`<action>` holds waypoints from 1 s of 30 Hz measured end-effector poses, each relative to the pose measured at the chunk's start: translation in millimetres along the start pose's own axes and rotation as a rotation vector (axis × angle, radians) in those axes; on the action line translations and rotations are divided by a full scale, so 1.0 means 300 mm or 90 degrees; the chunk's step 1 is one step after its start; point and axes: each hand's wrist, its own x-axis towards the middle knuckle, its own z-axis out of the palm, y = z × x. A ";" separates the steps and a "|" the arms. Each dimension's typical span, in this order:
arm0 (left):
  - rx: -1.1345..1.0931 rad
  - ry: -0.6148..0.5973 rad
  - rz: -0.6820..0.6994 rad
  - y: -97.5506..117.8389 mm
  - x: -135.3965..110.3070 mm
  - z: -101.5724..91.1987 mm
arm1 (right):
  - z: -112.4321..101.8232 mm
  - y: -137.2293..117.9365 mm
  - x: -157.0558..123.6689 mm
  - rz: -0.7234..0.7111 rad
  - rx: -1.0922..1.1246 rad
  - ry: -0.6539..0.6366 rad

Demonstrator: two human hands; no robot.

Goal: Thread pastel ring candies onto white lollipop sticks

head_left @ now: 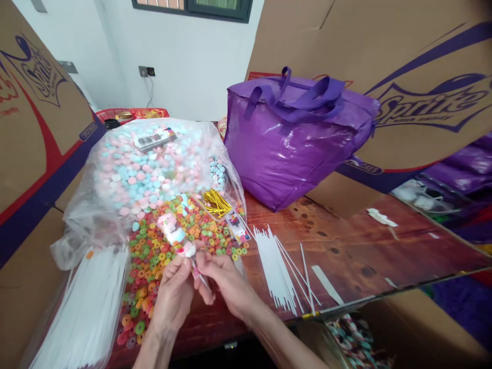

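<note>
left hand (175, 284), right hand (225, 279) holding candy skewer (177, 236), near table edge (407, 286)

The bare right hand (223, 279) is partly hiding a clear-wrapped pastel candy stick (176, 234); the view is cropping brown cardboard boxes (23, 169).

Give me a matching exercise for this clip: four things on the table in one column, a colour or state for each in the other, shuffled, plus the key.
Things
1. Handled bag
2. Ring-shaped candies
3. Bunch of thin strips
4. Candy stick

Colour or state
A. Gold
B. Held by the left hand and right hand
C. Purple
D. Mixed orange, green, yellow and red, spread loose

Pairs: 1-C, 2-D, 3-A, 4-B
</note>
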 end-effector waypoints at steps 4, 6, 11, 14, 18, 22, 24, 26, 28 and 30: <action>-0.009 0.078 0.136 0.019 0.025 -0.012 | -0.094 -0.113 0.077 -0.127 -0.501 0.081; 0.004 0.108 0.153 0.019 0.036 -0.021 | -0.153 -0.164 0.153 -0.156 -0.692 0.255; -0.010 0.178 0.050 -0.003 0.035 -0.049 | -0.251 -0.203 0.361 0.007 -0.960 0.287; -0.020 0.183 0.020 -0.008 0.032 -0.059 | -0.270 -0.186 0.418 0.039 -0.979 0.243; -0.061 0.142 0.030 0.003 0.037 -0.070 | -0.279 -0.182 0.419 0.049 -0.996 0.212; -0.063 0.137 0.042 0.003 0.040 -0.077 | -0.287 -0.191 0.406 0.053 -0.994 0.235; -0.057 0.143 0.036 -0.002 0.039 -0.075 | -0.284 -0.190 0.405 0.045 -0.992 0.234; -0.053 0.152 0.028 -0.006 0.036 -0.069 | -0.272 -0.187 0.409 0.039 -0.990 0.227; -0.044 0.157 0.022 -0.009 0.034 -0.062 | -0.253 -0.183 0.415 0.039 -0.985 0.222; -0.034 0.162 0.017 -0.009 0.031 -0.056 | -0.238 -0.182 0.422 0.037 -0.976 0.219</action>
